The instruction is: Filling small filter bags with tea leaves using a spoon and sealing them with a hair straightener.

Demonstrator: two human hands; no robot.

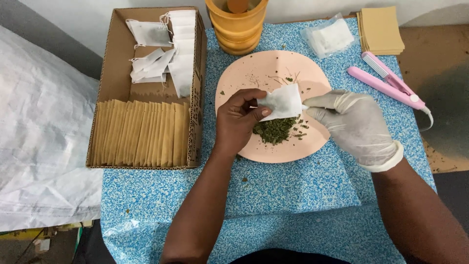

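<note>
I'm looking down over the pink plate [244,73], and everything hangs around it. My left hand [237,122], bare, is curled shut over the near left part of the plate, thumb and fingers pinching the left edge of a small white filter bag [282,101]. My right hand [354,122], in a pale glove, comes in from the plate's right rim, fingertips nipping the bag's opposite corner. So the bag sits stretched between both hands, just above the heap of dried green leaf [274,129] on the near half of the plate. Held there, I'd say, so anything that spills drops back onto the plate rather than the blue speckled cloth [293,190]. Whether the bag's mouth is open I can't tell from here.

Left of the plate stands a cardboard box [110,73]: a tight row of tan envelopes [141,133] at its near end, loose white bags with strings [166,54] at the far end. Beyond the plate, a stack of orange bowls [237,27]. Beyond and to the right, a clear packet of white bags [328,38] and a pile of tan sheets [381,29]. Right of the plate lies a pink clamp-style sealer [388,83], its cord trailing off.

Nothing blocks either hand. Stray leaf crumbs dot the plate's far half, and the box wall sits close to my left wrist.
</note>
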